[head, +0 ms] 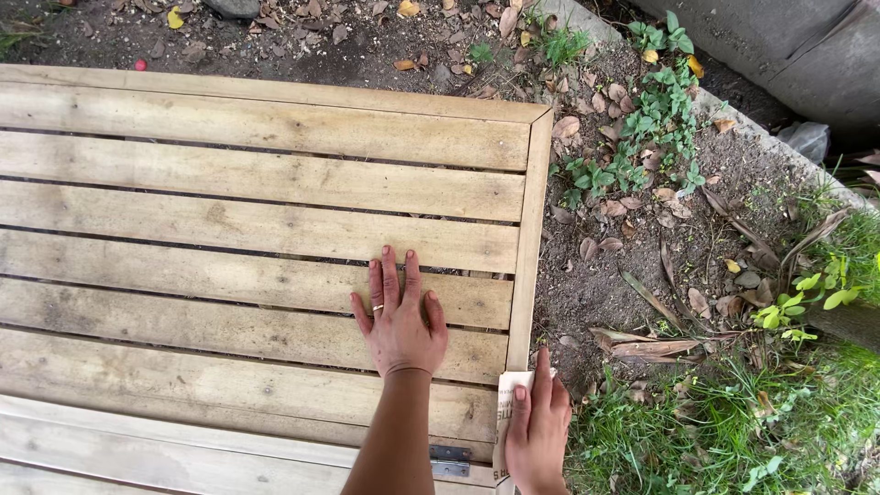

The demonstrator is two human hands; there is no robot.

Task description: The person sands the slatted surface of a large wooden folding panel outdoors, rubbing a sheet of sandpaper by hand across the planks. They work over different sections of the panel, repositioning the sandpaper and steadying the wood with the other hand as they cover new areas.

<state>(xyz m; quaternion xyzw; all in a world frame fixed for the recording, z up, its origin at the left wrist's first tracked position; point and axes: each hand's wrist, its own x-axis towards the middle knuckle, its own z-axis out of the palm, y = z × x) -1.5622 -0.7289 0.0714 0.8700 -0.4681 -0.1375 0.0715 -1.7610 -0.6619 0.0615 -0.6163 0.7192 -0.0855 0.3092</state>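
Head view: the left hand (400, 325) lies flat, palm down, fingers spread and pointing away from the person, on the slats of a weathered wooden table (229, 229); it grasps nothing. A ring sits on one finger. The right hand (536, 431) presses a folded sheet of sandpaper (506, 412) against the table's right edge frame, thumb on top, fingers wrapped over the outer side. The sandpaper's long axis runs along the frame, toward and away from the person. A metal hinge (449, 460) sits just left of it. Soil, dry leaves (642, 344) and grass (733, 431) lie beyond the edge.
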